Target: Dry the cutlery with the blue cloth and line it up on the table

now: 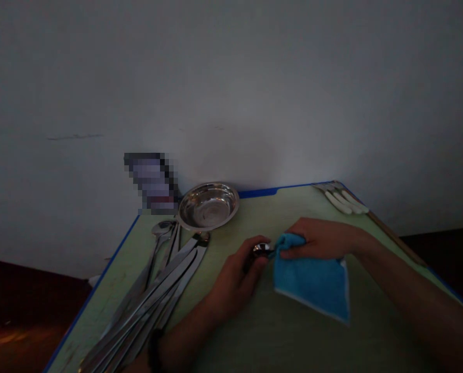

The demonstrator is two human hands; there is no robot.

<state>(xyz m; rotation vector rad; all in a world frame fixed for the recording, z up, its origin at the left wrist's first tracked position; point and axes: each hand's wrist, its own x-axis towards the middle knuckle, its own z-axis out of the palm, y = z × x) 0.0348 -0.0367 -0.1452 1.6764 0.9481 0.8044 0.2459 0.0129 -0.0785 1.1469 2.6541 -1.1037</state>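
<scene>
Near the middle of the table, my left hand [243, 272] is closed around the bowl end of a shiny metal spoon [261, 249]. My right hand [317, 238] grips a blue cloth [311, 285], which is bunched at the spoon's neck and hangs down below the fingers. The rest of the spoon is hidden by the cloth and my right hand. Left of my left hand lies a pile of metal cutlery [157, 295], with long handles and a few spoon bowls at its far end. My left forearm partly covers the pile's near end.
A round steel bowl [208, 207] stands at the back of the green, blue-edged table [247, 336]. Several forks with white handles [344, 199] lie at the back right corner. A pixelated, phone-like object [152, 184] leans at the back left. The pale wall [231, 93] rises behind.
</scene>
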